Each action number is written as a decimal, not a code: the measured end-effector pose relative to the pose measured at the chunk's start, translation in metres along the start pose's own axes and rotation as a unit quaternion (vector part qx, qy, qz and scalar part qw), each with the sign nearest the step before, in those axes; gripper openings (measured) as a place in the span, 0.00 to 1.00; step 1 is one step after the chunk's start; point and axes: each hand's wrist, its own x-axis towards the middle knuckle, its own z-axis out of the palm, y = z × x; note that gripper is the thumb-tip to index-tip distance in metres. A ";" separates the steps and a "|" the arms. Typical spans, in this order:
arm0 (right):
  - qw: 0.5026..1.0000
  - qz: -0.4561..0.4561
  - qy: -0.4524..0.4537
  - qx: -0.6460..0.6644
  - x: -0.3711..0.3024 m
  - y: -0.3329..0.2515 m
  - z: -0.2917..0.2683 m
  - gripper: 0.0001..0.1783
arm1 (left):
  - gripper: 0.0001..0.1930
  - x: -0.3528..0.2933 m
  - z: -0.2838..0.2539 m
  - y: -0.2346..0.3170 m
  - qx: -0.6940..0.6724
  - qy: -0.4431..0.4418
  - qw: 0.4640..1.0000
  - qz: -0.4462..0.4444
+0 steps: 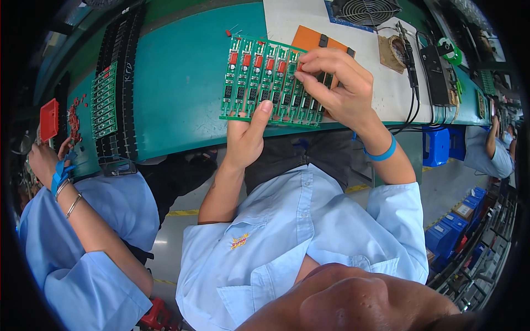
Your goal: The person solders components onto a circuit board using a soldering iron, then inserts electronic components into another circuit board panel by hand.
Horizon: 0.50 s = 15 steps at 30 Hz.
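Note:
My left hand [247, 140] grips the lower edge of a green circuit board panel [255, 80], its thumb lying over the front. The panel is tilted toward me above the bench. Strips on it carry black digit displays and a row of red box-shaped components along the upper part. At the panel's upper right, my right hand [345, 83] is closed in a pinch, thumb and index finger on a red box-shaped component [300, 65]. Whether that component is seated in the board cannot be told, as the fingers partly cover it. A blue band circles my right wrist.
Behind the panel lies an orange plate [309, 38]. Farther right are a soldering iron [408, 55], a black box [436, 74] and a fan [367, 11]. To the left, a black rack [127, 83] holds another green panel [104, 105]; a co-worker's hand [44, 160] is near a red tray [49, 121].

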 end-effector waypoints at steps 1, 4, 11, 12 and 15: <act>1.000 0.000 0.000 0.000 0.000 0.000 0.000 0.15 | 0.26 0.000 0.001 0.000 0.000 0.000 1.000 0.000; 1.000 -0.002 -0.004 -0.002 -0.001 0.002 0.000 0.15 | 0.25 0.001 0.007 0.004 -0.025 0.022 0.999 -0.007; 1.000 0.001 -0.005 -0.002 0.000 0.000 -0.001 0.14 | 0.27 0.001 0.003 -0.001 0.004 0.016 1.000 0.013; 1.000 -0.001 -0.008 -0.003 -0.001 0.000 -0.001 0.14 | 0.27 0.001 0.003 -0.001 0.004 0.016 1.000 0.014; 1.000 -0.009 -0.017 -0.005 -0.002 0.001 -0.001 0.14 | 0.27 0.001 0.003 -0.002 0.004 0.017 1.000 0.016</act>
